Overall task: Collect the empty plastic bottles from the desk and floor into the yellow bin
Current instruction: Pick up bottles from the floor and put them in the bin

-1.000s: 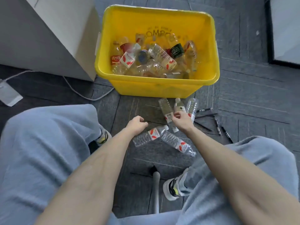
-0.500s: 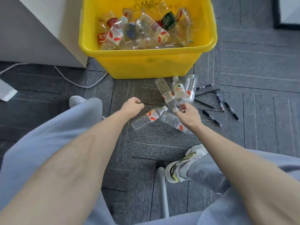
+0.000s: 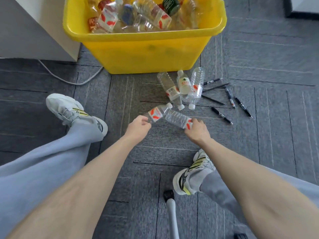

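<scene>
Floor: grey carpet tiles, the ribbed grain turning from tile to tile, with dark seams between. Upper left, a white cabinet stands on the carpet, one side in shade. A white cable passes its foot and curves across the tiles. Upper right corner, a white panel on a dark base, mostly cut off. Bottom centre, a white chair leg ending in a black caster. Dark pens lie scattered at right. Light soft and even, shadows faint.
</scene>
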`<state>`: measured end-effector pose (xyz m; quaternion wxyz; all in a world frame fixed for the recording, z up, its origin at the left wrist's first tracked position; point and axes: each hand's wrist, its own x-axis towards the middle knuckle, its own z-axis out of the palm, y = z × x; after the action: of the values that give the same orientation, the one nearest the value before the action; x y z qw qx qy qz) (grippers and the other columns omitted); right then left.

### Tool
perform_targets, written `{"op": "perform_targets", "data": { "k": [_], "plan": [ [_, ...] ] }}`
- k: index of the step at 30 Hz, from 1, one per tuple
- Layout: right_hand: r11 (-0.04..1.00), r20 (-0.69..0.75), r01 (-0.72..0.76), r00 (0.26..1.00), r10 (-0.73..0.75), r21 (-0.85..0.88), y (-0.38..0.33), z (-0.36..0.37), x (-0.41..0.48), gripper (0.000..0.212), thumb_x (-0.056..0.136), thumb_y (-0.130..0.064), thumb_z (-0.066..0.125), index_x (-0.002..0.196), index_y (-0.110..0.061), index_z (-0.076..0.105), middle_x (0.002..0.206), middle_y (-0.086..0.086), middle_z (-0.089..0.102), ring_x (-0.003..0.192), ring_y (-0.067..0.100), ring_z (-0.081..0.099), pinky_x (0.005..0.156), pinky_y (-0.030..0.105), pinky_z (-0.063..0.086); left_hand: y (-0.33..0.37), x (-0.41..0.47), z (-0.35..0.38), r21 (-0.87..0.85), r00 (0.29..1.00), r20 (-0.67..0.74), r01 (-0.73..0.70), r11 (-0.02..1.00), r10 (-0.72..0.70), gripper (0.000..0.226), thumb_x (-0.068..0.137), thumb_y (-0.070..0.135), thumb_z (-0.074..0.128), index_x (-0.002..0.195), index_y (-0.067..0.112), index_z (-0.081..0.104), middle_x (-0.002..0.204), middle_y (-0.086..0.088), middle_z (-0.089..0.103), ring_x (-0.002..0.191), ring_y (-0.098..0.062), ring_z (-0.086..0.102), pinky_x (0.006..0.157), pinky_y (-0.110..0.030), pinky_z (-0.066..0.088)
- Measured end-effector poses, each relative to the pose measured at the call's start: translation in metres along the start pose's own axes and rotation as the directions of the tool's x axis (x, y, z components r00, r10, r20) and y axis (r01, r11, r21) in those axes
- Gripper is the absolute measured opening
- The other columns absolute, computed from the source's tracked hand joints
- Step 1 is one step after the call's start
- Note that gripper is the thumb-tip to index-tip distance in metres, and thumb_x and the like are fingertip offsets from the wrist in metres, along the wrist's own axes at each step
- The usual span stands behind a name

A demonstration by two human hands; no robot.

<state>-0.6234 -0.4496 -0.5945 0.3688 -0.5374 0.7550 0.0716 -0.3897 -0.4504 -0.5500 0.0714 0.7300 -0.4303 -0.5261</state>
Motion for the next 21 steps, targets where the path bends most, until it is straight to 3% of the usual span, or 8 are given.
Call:
{"op": "perform_targets", "data": {
  "k": [3,7,9,12,15,18,21],
  "plan": [
    [0.997,0.017,-0.017,1.000,0.019,-0.077,-0.004,0.020,0.027,0.054,0.085,-0.024,0.059,0.133,-0.005,0.043,0.137,0.021,0.041,0.129,0.040,0.037,0.102,0.046,0.038,-0.010,0.018,0.006,-0.003,1.000,-0.011,0.020,1.000,-0.020,0.036,0.098,0.025,0.049,0.134,0.021,0.050,0.128,0.000,0.057,0.106,-0.014,0.052,0.085,-0.028,0.041],
    [0.972,0.059,-0.056,0.996,0.072,-0.226,-0.006,0.042,0.067,0.079,0.083,-0.036,0.069,0.144,-0.010,0.027,0.147,0.017,0.030,0.140,0.036,0.027,0.110,0.051,0.029,-0.017,0.046,0.007,0.046,0.999,-0.013,0.054,0.997,-0.053,0.035,0.098,0.024,0.048,0.133,0.021,0.052,0.123,0.002,0.059,0.101,-0.012,0.053,0.079,-0.023,0.036],
    [0.961,0.035,-0.050,0.997,0.062,-0.274,-0.002,0.052,0.083,0.088,0.081,-0.037,0.072,0.147,-0.009,0.022,0.147,0.017,0.032,0.140,0.035,0.028,0.112,0.052,0.028,-0.019,0.058,0.005,0.078,0.998,-0.006,0.065,0.995,-0.065,0.035,0.098,0.025,0.047,0.133,0.021,0.052,0.123,0.003,0.060,0.101,-0.012,0.053,0.080,-0.024,0.036],
    [0.949,-0.012,0.004,1.000,-0.008,-0.315,0.009,0.057,0.093,0.086,0.079,-0.039,0.076,0.143,-0.008,0.029,0.140,0.016,0.044,0.133,0.033,0.040,0.112,0.048,0.032,-0.020,0.069,0.004,0.117,0.997,0.005,0.073,0.990,-0.074,0.034,0.098,0.025,0.047,0.132,0.022,0.052,0.121,0.003,0.060,0.101,-0.013,0.054,0.078,-0.025,0.038],
    [0.972,-0.035,0.061,0.997,-0.070,-0.228,0.017,0.045,0.081,0.080,0.076,-0.040,0.076,0.139,-0.011,0.036,0.133,0.014,0.049,0.123,0.032,0.047,0.106,0.041,0.038,-0.017,0.080,0.002,0.163,0.997,0.022,0.064,0.985,-0.068,0.033,0.098,0.023,0.047,0.130,0.022,0.053,0.122,0.002,0.061,0.102,-0.014,0.056,0.079,-0.025,0.039],
    [0.998,-0.042,0.015,0.999,-0.012,0.061,0.012,0.028,0.057,0.078,0.074,-0.041,0.073,0.138,-0.015,0.036,0.131,0.011,0.046,0.117,0.031,0.050,0.097,0.043,0.045,-0.016,0.090,0.001,0.213,0.995,0.027,0.083,0.973,-0.091,0.033,0.098,0.024,0.048,0.131,0.021,0.052,0.128,0.000,0.060,0.104,-0.018,0.057,0.079,-0.027,0.041],
    [0.959,-0.009,-0.041,0.999,0.045,0.282,0.004,0.006,0.035,0.080,0.069,-0.045,0.071,0.136,-0.016,0.037,0.129,0.006,0.043,0.113,0.026,0.051,0.091,0.039,0.045,-0.009,0.095,0.006,0.264,0.994,-0.002,0.102,0.959,-0.106,0.036,0.096,0.026,0.054,0.131,0.018,0.051,0.132,-0.003,0.058,0.109,-0.019,0.057,0.080,-0.025,0.039]
  ]
}}
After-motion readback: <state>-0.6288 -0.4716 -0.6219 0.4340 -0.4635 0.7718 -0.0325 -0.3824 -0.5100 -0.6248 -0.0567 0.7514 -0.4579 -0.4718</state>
